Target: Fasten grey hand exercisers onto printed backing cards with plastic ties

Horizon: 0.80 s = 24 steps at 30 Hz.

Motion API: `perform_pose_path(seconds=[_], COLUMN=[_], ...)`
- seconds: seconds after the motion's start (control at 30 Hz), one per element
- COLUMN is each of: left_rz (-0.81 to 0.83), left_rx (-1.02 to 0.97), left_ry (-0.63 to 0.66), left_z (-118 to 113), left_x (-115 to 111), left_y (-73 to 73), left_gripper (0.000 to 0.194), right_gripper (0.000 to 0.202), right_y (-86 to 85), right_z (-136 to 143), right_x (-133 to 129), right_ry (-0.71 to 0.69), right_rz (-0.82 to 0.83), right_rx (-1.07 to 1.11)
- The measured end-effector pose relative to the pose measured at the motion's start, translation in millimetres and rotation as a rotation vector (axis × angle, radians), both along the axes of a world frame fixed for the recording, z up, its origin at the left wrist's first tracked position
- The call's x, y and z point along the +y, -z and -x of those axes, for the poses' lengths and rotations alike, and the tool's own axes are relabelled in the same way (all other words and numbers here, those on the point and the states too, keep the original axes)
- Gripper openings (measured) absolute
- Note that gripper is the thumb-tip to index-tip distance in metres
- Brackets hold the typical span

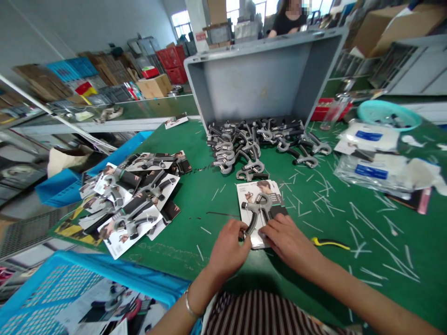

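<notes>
Left gap: bare desk (200,193) between carded pile (141,204) and center card (246,204); thin dark strip (223,214) lies there
Ahead: loose hand-grip heap (226,156) blocks; gray bin (258,88) behind
Right: low white strips (408,257), passable above; yellow-black tool (333,242) nearer
Far right: plastic bags (370,136), teal basin (384,111) in way

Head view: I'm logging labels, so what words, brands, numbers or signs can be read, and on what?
Nothing reads surely enough to quote.
Card under the hand grip: print too small.
Piled cards: too small.
Blue labels on plastic bags: blurred.
Green table: dark handwriting, unclear.
Pillar: red sign, blurred.
</notes>
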<state>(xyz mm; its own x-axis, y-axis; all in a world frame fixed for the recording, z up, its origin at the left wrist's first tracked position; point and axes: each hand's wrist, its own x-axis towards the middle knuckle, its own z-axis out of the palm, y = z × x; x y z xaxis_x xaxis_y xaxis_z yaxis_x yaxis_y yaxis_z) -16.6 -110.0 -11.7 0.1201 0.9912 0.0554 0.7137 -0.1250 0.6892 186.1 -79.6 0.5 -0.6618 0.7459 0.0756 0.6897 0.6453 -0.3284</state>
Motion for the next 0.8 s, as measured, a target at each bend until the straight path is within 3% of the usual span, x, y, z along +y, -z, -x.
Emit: perform_pose_path(seconds=[0.17,0.33,0.5,0.63,0.8], left_rz=[0.01,-0.089,-0.043,-0.006,-0.068], left_rx=[-0.232,-0.311,-0.381,-0.473,-0.373], left_ry=[0.079,0.094,0.115,0.026,-0.037], left_z=[20.0,17.2,14.3,16.7,10.1], left_x=[4.2,16.8,24.5,24.4,22.7], left_y=[1.5,13.7,21.9,28.2,18.0], left_gripper=[0.017,0.01,0.012,0.016,0.012], right_gripper=[0.013,0.011,0.014,0.016,0.013], right_y=[1.6,4.3,10.3,10.0,5.4], right_z=[-4.9,1.2,5.1,1.8,2.2], right_x=[6.7,15.5,12.5,2.8,-0.1], right_ry=[0.02,-0.012,0.038,0.091,0.095], right_rz=[0.152,0.172,0.084,-0.009,0.056], right_rx=[0.251,0.425,0.344,0.255,0.312])
